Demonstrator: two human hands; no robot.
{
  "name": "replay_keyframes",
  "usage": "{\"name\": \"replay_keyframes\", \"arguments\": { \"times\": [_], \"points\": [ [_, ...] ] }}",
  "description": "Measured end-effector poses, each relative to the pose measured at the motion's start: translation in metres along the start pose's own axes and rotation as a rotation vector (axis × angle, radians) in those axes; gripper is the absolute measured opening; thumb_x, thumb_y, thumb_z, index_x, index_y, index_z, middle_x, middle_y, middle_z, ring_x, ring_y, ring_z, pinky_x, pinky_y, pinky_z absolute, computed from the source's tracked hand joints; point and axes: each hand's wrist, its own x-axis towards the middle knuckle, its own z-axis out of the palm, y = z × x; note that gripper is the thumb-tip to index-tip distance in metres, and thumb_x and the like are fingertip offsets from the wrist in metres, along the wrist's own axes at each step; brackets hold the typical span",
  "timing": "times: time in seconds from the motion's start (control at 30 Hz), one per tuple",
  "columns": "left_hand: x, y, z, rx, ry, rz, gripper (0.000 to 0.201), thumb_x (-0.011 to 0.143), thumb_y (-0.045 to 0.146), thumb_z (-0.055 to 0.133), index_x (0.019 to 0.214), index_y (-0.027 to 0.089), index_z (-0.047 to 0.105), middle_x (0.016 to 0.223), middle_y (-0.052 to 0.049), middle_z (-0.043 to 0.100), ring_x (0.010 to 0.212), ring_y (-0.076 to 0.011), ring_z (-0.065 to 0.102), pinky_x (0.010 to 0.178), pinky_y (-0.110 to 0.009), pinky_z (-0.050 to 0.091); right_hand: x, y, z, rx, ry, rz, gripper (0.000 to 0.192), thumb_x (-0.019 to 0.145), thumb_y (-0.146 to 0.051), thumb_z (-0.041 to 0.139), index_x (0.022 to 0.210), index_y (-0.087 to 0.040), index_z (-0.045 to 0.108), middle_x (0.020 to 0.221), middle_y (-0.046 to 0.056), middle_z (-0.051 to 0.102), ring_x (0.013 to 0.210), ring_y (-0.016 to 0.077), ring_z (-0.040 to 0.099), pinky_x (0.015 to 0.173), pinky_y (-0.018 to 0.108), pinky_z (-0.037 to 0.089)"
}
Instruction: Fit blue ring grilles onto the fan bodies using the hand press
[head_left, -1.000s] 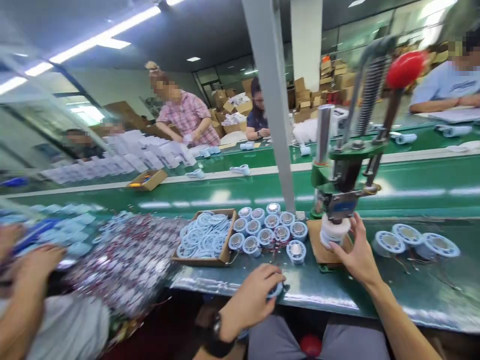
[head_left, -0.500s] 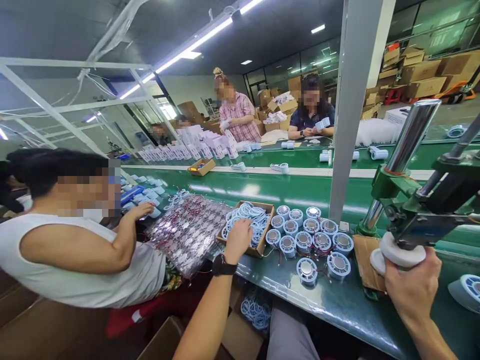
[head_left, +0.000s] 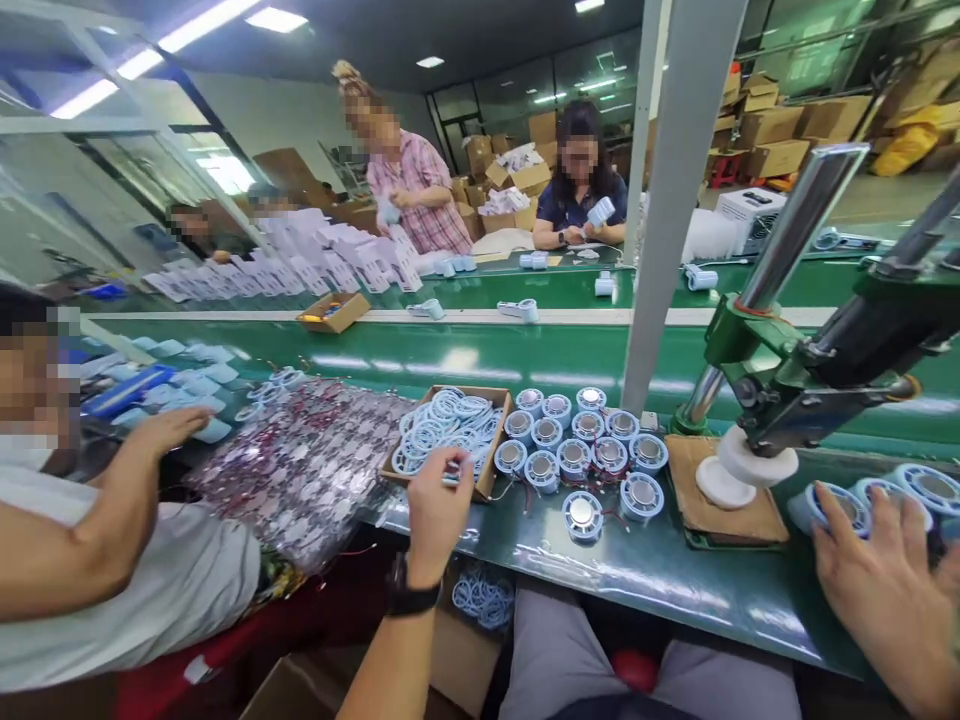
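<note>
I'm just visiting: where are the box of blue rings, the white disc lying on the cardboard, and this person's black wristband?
Box of blue rings [head_left: 496, 440]: head view, right side wall.
White disc [head_left: 723, 486]: head view, flat top.
Black wristband [head_left: 414, 599]: head view, strap.

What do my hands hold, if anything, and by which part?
Whether the left hand, near the blue rings, holds one cannot be told. The right hand partly covers round blue housings; grip unclear.
</note>
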Motion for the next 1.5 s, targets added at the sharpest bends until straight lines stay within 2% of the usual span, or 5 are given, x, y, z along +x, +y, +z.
{"name": "replay_keyframes", "arguments": {
  "times": [0.2, 0.43, 0.8, 1.1, 1.5],
  "points": [
    [-0.093, 0.034, 0.022, -0.204, -0.123, 0.225, 0.024, 0.084, 0.008, 0.044, 0.076, 0.022, 0.062, 0.095, -0.007, 0.074, 0.093, -0.0208, 0.072, 0.081, -0.032, 0.059, -0.043, -0.096, -0.005, 0.184, -0.074, -0.393, 0.036, 0.096, -0.019, 0.050, 0.131, -0.017, 0.059, 0.118, 0.019, 0.063, 0.113, 0.0307, 0.062, 0.091, 0.047, 0.053],
    [-0.112, 0.047, 0.046, -0.118, -0.074, 0.099, 0.025, 0.090, 0.008, 0.045, 0.105, 0.017, 0.063, 0.114, -0.016, 0.068, 0.108, -0.0309, 0.065, 0.088, -0.049, 0.057, -0.056, -0.202, 0.049, 0.294, -0.321, -0.694, 0.037, 0.088, -0.007, 0.053, 0.119, -0.021, 0.065, 0.134, 0.015, 0.059, 0.131, 0.0311, 0.048, 0.110, 0.053, 0.037],
    [-0.118, 0.074, 0.033, -0.319, -0.167, -0.030, 0.042, 0.090, 0.023, 0.062, 0.131, 0.020, 0.052, 0.125, -0.014, 0.067, 0.114, -0.0289, 0.066, 0.095, -0.045, 0.057, -0.076, -0.154, 0.021, 0.522, -0.458, -0.440, 0.037, 0.085, -0.013, 0.060, 0.121, -0.023, 0.064, 0.123, 0.015, 0.054, 0.106, 0.0250, 0.062, 0.086, 0.038, 0.058],
    [-0.109, 0.131, 0.041, -0.403, -0.334, 0.193, 0.066, 0.080, 0.007, 0.061, 0.142, 0.021, 0.047, 0.128, -0.014, 0.067, 0.120, -0.0313, 0.063, 0.100, -0.049, 0.055, -0.103, -0.164, 0.041, 0.562, -0.295, -0.121, 0.077, 0.087, -0.020, 0.061, 0.155, -0.019, 0.025, 0.110, 0.014, 0.066, 0.094, 0.0279, 0.068, 0.078, 0.041, 0.060],
    [-0.095, 0.133, 0.034, -0.341, -0.372, 0.307, 0.069, 0.077, 0.003, 0.058, 0.143, 0.020, 0.047, 0.126, -0.013, 0.069, 0.116, -0.0306, 0.062, 0.097, -0.047, 0.057, -0.100, -0.153, 0.037, 0.645, -0.450, -0.191, 0.084, 0.078, -0.009, 0.053, 0.157, -0.018, 0.025, 0.136, 0.015, 0.063, 0.117, 0.0263, 0.068, 0.094, 0.040, 0.061]
  ]
}}
